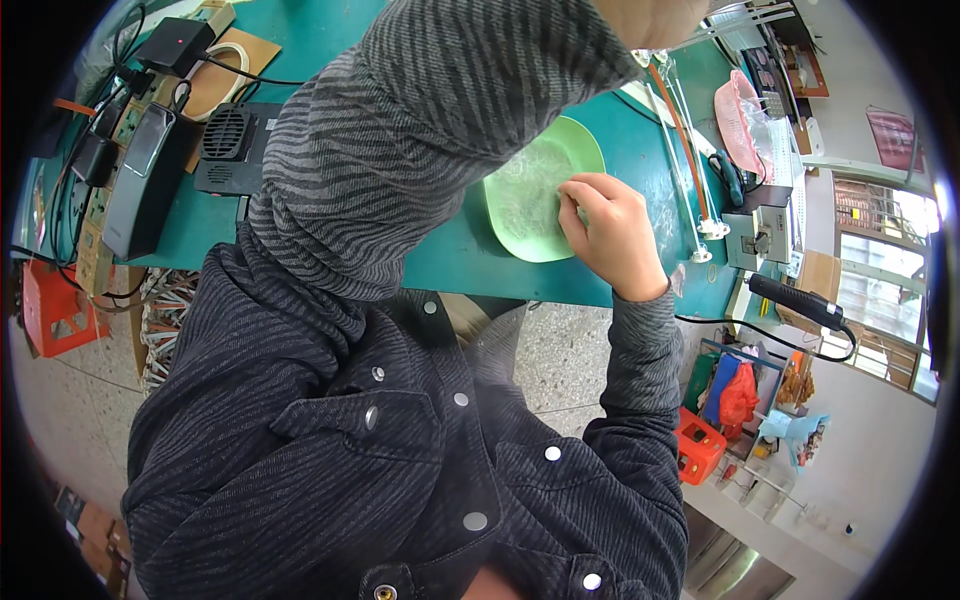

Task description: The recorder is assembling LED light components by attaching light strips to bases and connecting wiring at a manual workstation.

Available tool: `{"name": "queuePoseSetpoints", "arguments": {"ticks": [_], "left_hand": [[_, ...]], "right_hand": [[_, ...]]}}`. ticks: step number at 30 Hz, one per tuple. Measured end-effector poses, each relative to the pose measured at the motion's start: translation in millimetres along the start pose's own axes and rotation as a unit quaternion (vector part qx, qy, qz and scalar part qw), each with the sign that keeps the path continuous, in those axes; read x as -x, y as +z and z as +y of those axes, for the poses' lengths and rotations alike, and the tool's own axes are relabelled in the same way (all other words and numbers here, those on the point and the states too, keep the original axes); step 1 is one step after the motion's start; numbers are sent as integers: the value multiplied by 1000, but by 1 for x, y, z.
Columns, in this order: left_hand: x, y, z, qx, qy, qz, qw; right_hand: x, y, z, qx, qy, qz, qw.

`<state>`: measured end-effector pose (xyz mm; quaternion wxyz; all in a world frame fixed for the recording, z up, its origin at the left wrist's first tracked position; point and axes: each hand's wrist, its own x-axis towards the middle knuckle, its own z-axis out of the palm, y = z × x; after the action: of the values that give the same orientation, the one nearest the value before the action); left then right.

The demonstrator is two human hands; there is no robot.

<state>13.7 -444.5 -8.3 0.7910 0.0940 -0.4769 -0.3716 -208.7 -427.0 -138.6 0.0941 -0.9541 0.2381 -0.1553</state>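
My right hand [611,231] is over the right side of a light green shallow dish [518,240], fingers curled and fingertips pressed together. Whatever the fingertips hold, if anything, is too small to make out. Inside the dish lies a thin spread of fine, clear or whitish bits. My left arm, in a striped grey sleeve, reaches across the green table to the upper right and covers part of the dish's far side. Only the back part of my left hand [652,18] shows at the top edge; its fingers are out of sight, near some thin white rods [735,25].
Along the right lie more white rods with an orange strip [680,145], a pink basket [738,120], dark-handled pliers [728,178] and a black corded handle [795,301]. On the left stand a vented black box [232,150], a dark upright case [150,185] and tangled cables.
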Motion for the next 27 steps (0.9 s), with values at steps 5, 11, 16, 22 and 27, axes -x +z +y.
{"name": "queuePoseSetpoints", "arguments": {"ticks": [5, 11, 16, 22, 27], "left_hand": [[5, 29, 2, -179, 8, -20, 984], [23, 43, -9, 232, -127, 4, 964], [39, 72, -12, 225, -181, 13, 957], [36, 53, -20, 158, -240, -75, 955], [40, 64, -15, -21, -149, -112, 982]], "right_hand": [[4, -22, -4, 123, 42, 13, 991], [-24, -72, -87, -73, 124, 457, 878], [-48, -78, -89, -70, 74, 579, 809], [-54, -75, -82, 2, 75, 592, 802], [-55, -76, -84, 8, 80, 603, 794]]}}
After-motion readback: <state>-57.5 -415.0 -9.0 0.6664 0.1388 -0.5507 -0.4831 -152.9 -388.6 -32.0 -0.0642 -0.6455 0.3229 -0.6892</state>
